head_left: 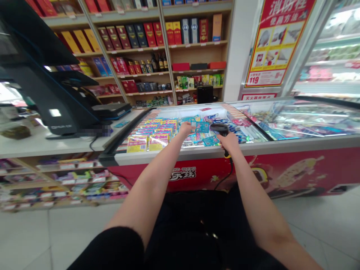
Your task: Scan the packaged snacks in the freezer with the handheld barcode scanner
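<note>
My left hand (pixel 185 129) is closed on the left end of a flat blue packet (pixel 200 127), held over the freezer top. In my right hand (pixel 229 143) is a black barcode scanner (pixel 219 128), gripped by its handle, its head beside the packet's right end. A cable (pixel 231 168) runs down from the scanner handle along the freezer front. Below the hands, another blue packet (pixel 211 141) lies near the front rim. Rows of yellow and pink packets (pixel 153 135) are laid out left of my left hand.
The chest freezer (pixel 157 159) spans the front, with more goods under its right glass (pixel 317 120). A checkout terminal (pixel 64 108) stands on the white counter (pixel 84 147) at left. Behind are shelves of boxed bottles (pixel 137 36). A red poster (pixel 277 45) hangs at back right.
</note>
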The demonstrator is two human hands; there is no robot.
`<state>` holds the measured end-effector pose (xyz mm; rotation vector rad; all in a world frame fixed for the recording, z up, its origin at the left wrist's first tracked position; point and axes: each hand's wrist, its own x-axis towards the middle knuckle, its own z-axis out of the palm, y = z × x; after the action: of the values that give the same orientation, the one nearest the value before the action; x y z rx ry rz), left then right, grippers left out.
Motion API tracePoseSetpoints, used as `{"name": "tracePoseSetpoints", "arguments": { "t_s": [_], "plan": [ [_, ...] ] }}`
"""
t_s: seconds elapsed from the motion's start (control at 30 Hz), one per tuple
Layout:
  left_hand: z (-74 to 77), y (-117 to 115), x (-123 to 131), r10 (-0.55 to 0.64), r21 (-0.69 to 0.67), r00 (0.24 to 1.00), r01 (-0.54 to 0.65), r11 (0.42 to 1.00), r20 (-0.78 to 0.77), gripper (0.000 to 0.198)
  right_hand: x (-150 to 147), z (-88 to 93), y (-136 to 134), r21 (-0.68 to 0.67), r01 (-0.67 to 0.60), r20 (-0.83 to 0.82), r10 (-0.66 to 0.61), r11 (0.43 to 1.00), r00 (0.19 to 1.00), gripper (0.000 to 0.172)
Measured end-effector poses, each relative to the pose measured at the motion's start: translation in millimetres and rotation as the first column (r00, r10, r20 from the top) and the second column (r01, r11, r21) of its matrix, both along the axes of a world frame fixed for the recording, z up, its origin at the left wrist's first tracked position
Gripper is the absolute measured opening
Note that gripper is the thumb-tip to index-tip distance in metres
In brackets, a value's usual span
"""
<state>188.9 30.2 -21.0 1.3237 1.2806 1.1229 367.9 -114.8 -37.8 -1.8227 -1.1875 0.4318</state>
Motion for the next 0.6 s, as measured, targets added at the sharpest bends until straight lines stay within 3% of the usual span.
{"name": "tracePoseSetpoints", "arguments": {
  "t_s": [0.37,0.6],
  "plan": [
    [-3.6,-23.2,-44.9,0.088,0.000,0.996,-0.088,0.996,0.011,0.031,-43.8,8.7,9.1,-0.021,-0.072,0.041,0.073,0.997,0.996,0.025],
    [-8.0,-25.1,-53.9,0.086,0.052,0.994,-0.082,0.995,-0.070,0.052,-51.5,11.9,7.5,-0.056,-0.095,0.067,0.099,0.994,0.993,0.024]
  ]
}}
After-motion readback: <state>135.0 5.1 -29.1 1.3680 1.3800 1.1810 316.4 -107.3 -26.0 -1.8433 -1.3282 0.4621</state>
